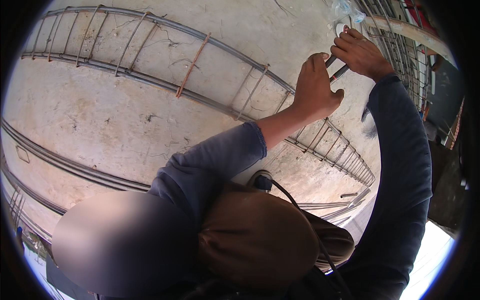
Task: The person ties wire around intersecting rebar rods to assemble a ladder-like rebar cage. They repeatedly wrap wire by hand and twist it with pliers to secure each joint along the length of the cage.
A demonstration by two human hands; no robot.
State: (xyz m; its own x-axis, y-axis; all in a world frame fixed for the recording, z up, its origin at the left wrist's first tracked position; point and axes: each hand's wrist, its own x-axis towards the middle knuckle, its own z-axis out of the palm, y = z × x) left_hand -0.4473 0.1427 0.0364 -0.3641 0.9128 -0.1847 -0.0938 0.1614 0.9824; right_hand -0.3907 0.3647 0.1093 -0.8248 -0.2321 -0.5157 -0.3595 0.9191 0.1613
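Observation:
My left hand (318, 86) is partly curled at a tool with two dark handles (339, 74) and a red band on one of them; it looks like pincers. The thumb stands away from the handles. Just beyond it, my right hand (363, 54) has its fingers bent and closed over the far end of the tool, so its head and whatever the fingers grip are hidden. Past those fingertips lies a small round white and reddish object (341, 28), partly covered. Beneath my left forearm a long rebar cage (187, 90) with square stirrups rests on the concrete.
More bundled rebar and mesh (395, 45) run along the far right, beside a wooden board (407, 35). A clear plastic bag (345, 9) lies at the top. Long bars (75, 167) cross the concrete floor (135, 122) at left. A shoe (261, 176) is near the cage.

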